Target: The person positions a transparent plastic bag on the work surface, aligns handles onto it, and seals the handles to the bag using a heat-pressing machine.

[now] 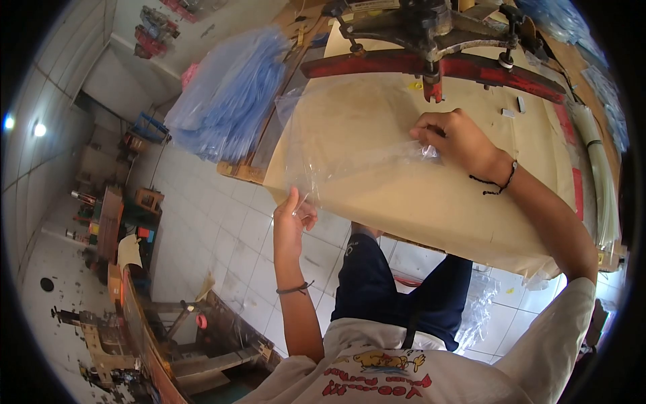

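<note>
A clear plastic sheet (356,151) lies over the tan-covered table (484,222), stretched between my two hands. My left hand (294,214) is closed on its lower left part, at the table's front left edge. On the right, my right hand (451,138) pinches a crumpled part of the same plastic above the table. Beyond it is a dark metal press with a long red bar (370,64). Two small metal pieces (508,113) rest on the tan cover to the right of my right hand.
A tall stack of bluish plastic sheets (229,94) stands at the left of the table. Pale strips tied in a bundle (599,168) lie along the right edge. Machines and a workbench (208,363) stand at the lower left. More plastic (478,303) is on the tiled floor.
</note>
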A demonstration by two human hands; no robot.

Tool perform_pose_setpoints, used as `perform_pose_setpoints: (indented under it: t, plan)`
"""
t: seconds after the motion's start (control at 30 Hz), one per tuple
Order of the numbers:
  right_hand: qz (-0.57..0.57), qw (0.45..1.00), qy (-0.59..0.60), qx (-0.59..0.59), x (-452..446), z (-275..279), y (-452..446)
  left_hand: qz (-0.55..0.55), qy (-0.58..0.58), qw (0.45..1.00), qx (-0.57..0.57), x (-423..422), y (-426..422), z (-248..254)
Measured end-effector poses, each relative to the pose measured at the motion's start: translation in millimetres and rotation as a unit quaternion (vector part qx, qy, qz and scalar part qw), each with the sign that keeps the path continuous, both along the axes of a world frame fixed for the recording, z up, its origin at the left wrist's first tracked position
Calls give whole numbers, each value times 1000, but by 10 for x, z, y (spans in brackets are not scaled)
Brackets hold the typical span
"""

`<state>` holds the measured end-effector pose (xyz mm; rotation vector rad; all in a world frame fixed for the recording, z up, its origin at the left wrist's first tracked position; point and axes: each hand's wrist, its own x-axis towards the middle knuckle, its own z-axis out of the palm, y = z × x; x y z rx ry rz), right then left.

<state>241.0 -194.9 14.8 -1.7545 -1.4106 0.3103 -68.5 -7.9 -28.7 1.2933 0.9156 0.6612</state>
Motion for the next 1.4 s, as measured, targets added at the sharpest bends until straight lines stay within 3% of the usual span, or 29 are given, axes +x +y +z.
perform_pose_setpoints:
  t: [0.13,0.23,0.27,0.33,0.43,0.53,0.73,0.83,1.03,1.23,1.33,1.4]
  plan:
    - [4,1000,10,-6,-3,37,17,8,47,999,19,34,29,-11]
    - [-3,1000,1,-25,2,69,13,46,171,980,96,-20,114,-92]
    - [0,1000,0,-20,10,71,14,121,167,951,228,21,97,-139]
    - [4,1000,1,-11,14,50,12,258,149,829,473,143,3,-207]
    - [8,1000,-3,-3,24,42,11,165,133,748,629,169,-110,0]
    - [8,1000,-2,-6,21,49,14,75,145,808,566,122,-88,-13]
    - [22,999,3,23,44,-14,20,-25,211,804,556,72,57,44]
    - [17,1000,19,7,20,14,27,-75,249,800,541,15,149,80]
    - [10,1000,-9,-11,-27,72,6,-145,340,729,575,-34,148,244]
    - [68,967,-202,142,-117,127,-41,-145,390,730,542,22,45,328]
    - [96,948,-273,135,-249,269,-105,-139,408,716,548,34,25,304]
    - [82,957,-255,106,-255,199,-99,-143,405,715,552,24,46,278]
